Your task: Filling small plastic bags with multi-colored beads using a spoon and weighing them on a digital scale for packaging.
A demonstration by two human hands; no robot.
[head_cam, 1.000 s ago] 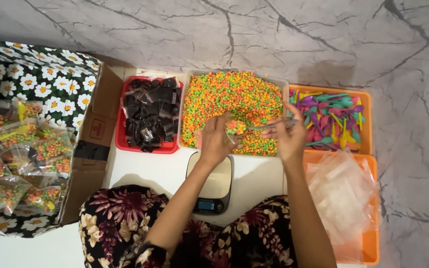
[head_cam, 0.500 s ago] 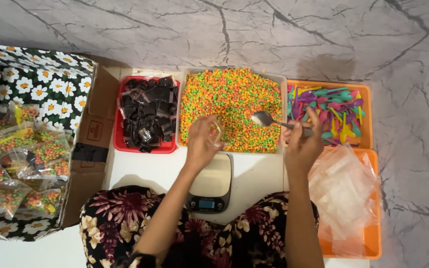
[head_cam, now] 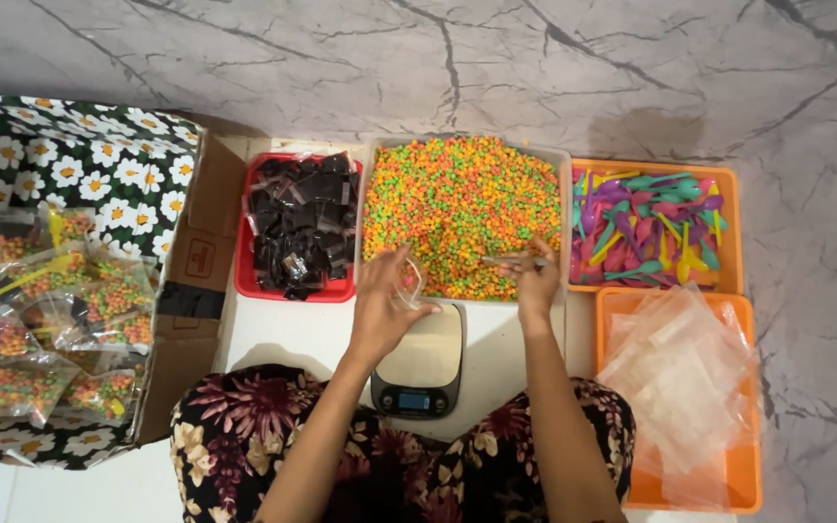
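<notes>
My left hand holds a small clear plastic bag open over the front edge of the middle tray, just above a small kitchen scale. That tray is heaped with tiny orange, green and yellow candies. My right hand grips a metal spoon that lies flat over the candies, its bowl pointing left toward the bag.
A red tray of dark wrapped pieces sits to the left. At right are an orange tray of coloured plastic spoons and an orange tray of clear bags. A cardboard box at far left holds filled bags.
Both hands moved a little toward me. The spoon came down from a raised position to lie low over the candies. The left hand shifted back to the tray's front edge with the bag.
</notes>
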